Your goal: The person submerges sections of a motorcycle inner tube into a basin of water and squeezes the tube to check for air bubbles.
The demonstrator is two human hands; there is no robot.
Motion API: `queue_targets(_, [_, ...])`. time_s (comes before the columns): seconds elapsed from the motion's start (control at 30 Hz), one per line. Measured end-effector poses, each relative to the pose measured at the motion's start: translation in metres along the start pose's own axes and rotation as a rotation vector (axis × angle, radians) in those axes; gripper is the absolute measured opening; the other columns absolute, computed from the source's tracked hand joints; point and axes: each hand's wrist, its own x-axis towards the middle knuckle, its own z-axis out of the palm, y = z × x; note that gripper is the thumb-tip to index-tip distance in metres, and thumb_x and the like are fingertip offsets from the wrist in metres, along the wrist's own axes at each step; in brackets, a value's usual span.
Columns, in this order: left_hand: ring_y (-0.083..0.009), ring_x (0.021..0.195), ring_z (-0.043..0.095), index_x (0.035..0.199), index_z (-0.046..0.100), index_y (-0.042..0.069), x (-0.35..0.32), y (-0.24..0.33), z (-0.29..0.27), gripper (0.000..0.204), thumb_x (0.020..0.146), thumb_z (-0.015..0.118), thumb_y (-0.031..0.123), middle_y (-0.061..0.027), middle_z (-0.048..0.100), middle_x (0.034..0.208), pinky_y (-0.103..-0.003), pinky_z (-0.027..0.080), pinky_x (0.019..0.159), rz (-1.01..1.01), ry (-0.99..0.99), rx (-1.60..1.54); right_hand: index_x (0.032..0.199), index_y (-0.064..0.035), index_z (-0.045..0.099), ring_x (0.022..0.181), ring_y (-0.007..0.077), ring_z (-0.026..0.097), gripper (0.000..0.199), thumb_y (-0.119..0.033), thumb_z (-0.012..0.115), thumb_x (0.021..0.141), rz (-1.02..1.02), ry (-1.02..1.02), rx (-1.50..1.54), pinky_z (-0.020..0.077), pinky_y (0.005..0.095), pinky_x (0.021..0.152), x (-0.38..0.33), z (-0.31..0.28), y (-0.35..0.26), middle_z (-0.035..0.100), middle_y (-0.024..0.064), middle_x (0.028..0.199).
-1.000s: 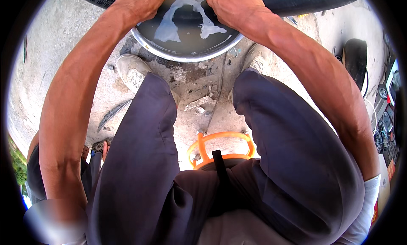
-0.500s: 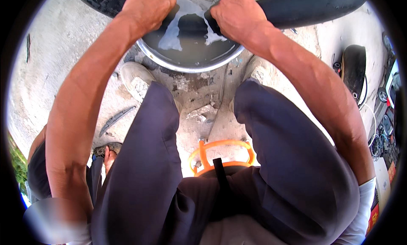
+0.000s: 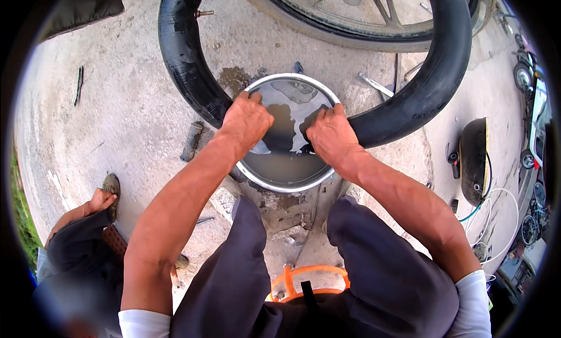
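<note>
Past the orange stool between the knees, a round metal basin of cloudy water stands on the ground, and over it the left hand and right hand are each curled closed around a fat black inner tube. The tube's near side is down at the basin, the stretch between the fists hard to make out, while the rest rings outward beyond the rim, overlapping a spoked wheel farther off.
</note>
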Motion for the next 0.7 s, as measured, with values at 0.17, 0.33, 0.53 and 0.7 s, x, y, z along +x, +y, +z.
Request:
queue_targets(0.17, [-0.0212, 0.116, 0.067, 0.089, 0.083, 0.017, -0.0012, 0.0014, 0.0017, 0.011, 0.089, 0.073, 0.021, -0.0034, 0.081, 0.101, -0.038, 0.052, 0.094, 0.012, -0.012, 0.017, 0.085, -0.0151, 0.081, 0.087, 0.0219, 0.068, 0.017, -0.02, 0.066, 0.091, 0.014, 0.025, 0.06, 0.043, 0.0397, 0.082, -0.0011, 0.0005, 0.0006, 0.07, 0.0065, 0.084])
queue_targets(0.33, [-0.0217, 0.116, 0.066, 0.092, 0.083, 0.017, 0.0003, 0.0028, 0.0024, 0.014, 0.091, 0.071, 0.021, -0.0033, 0.08, 0.103, -0.039, 0.051, 0.096, 0.0, -0.031, -0.003, 0.091, -0.0167, 0.083, 0.086, 0.0224, 0.069, 0.02, -0.025, 0.064, 0.095, -0.005, 0.049, 0.042, 0.0409, 0.0441, 0.079, -0.0043, 0.0027, -0.0017, 0.072, 0.0062, 0.087])
queue_targets(0.53, [-0.0219, 0.117, 0.065, 0.092, 0.084, 0.016, 0.0006, 0.0025, -0.0021, 0.015, 0.091, 0.071, 0.022, -0.0032, 0.08, 0.104, -0.038, 0.05, 0.097, 0.018, -0.044, -0.021, 0.092, -0.0147, 0.083, 0.083, 0.0243, 0.067, 0.021, -0.024, 0.064, 0.095, -0.002, 0.032, 0.04, 0.0418, 0.0462, 0.079, -0.0032, 0.007, -0.0011, 0.071, 0.0076, 0.086])
queue_targets(0.7, [-0.0217, 0.117, 0.065, 0.092, 0.084, 0.016, -0.0019, 0.0067, -0.0029, 0.014, 0.09, 0.071, 0.023, -0.0027, 0.08, 0.104, -0.038, 0.05, 0.097, 0.002, -0.026, -0.014, 0.086, -0.0111, 0.082, 0.085, 0.0234, 0.066, 0.02, -0.022, 0.066, 0.091, 0.03, 0.065, 0.055, 0.0403, 0.0426, 0.082, -0.0069, 0.0002, 0.0025, 0.071, 0.01, 0.087])
